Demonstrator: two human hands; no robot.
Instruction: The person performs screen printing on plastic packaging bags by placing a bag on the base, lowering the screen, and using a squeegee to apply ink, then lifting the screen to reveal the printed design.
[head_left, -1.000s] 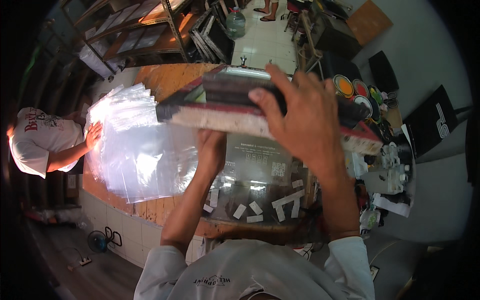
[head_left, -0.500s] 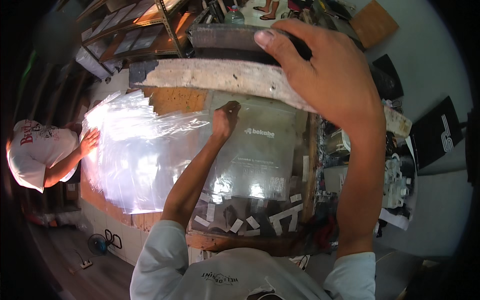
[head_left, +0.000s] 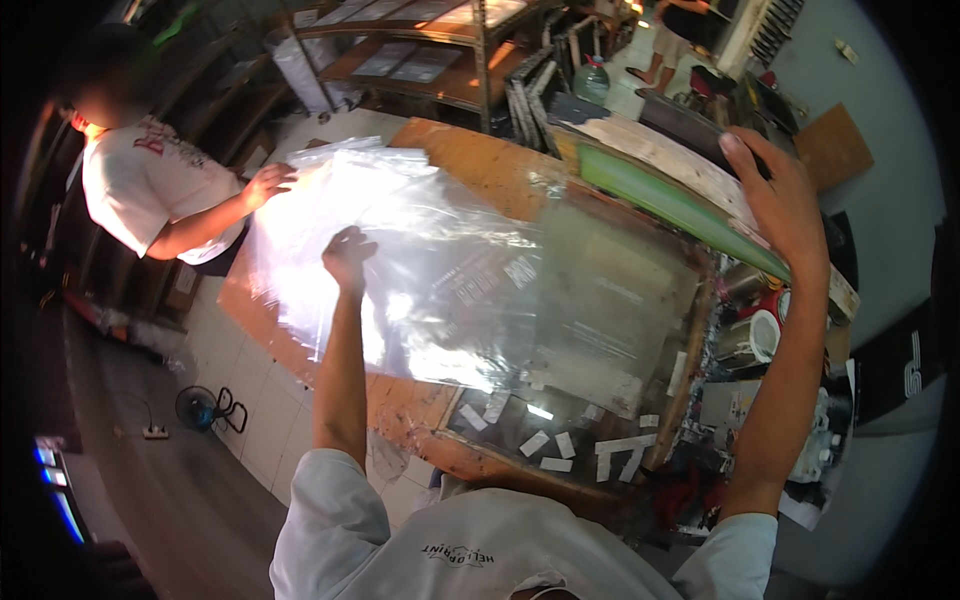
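Observation:
My right hand [head_left: 785, 205] grips the raised edge of a screen-printing frame [head_left: 660, 185], its thumb over a dark bar on top. The frame is tilted up, and green mesh shows along its near side. My left hand [head_left: 349, 258] is over a spread of clear plastic bags [head_left: 380, 300] on the table's left part, fingers curled but apart. A clear bag with white printing [head_left: 495, 280] lies on top, reaching from near that hand toward the glass printing surface [head_left: 600, 300]. Glare hides whether the fingers touch the plastic.
White tape strips [head_left: 535, 443] lie along the near side of the glass. At the left a person's hand [head_left: 270, 185] rests by the bags. Cans [head_left: 750, 337] and clutter stand right of the wooden table [head_left: 400, 405]. A fan [head_left: 197, 407] is on the floor.
My left hand has moved left from the glass to the pile, and the printed bag has shifted there with it. My view has turned left. My right hand still holds up the frame.

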